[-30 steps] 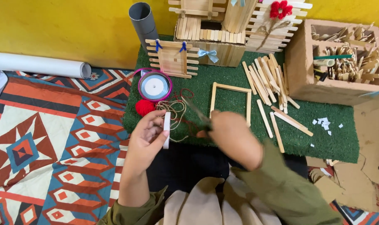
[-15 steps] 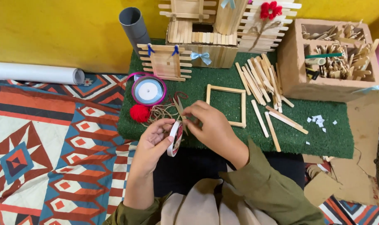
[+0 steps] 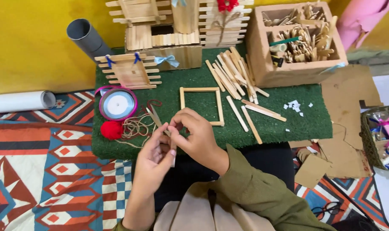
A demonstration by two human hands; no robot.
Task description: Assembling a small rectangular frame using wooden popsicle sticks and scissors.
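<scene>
My left hand (image 3: 155, 153) and my right hand (image 3: 194, 133) meet at the near edge of a green turf mat (image 3: 288, 124). Between their fingers they hold a small whitish roll of tape (image 3: 172, 147), mostly hidden by the fingers. Just beyond them on the mat lie a square frame of wooden sticks (image 3: 201, 105), a tangle of brown twine (image 3: 136, 125), a red pom-pom (image 3: 111, 129) and a reel of pale ribbon (image 3: 117, 104). A grey tool's tip (image 3: 153, 115) pokes out above my left hand.
Loose wooden sticks (image 3: 233, 70) lie at the back of the mat. A stick-built house (image 3: 177, 25), a small stick fence (image 3: 129, 70), a grey tube (image 3: 85, 36) and a wooden box of craft pieces (image 3: 297, 42) stand behind. Cardboard scraps (image 3: 352, 107) lie right; patterned rug (image 3: 40, 162) left.
Both hands have drawn closer together and back toward my body. The whitish roll, first held upright in my left hand, now sits pinched between both hands.
</scene>
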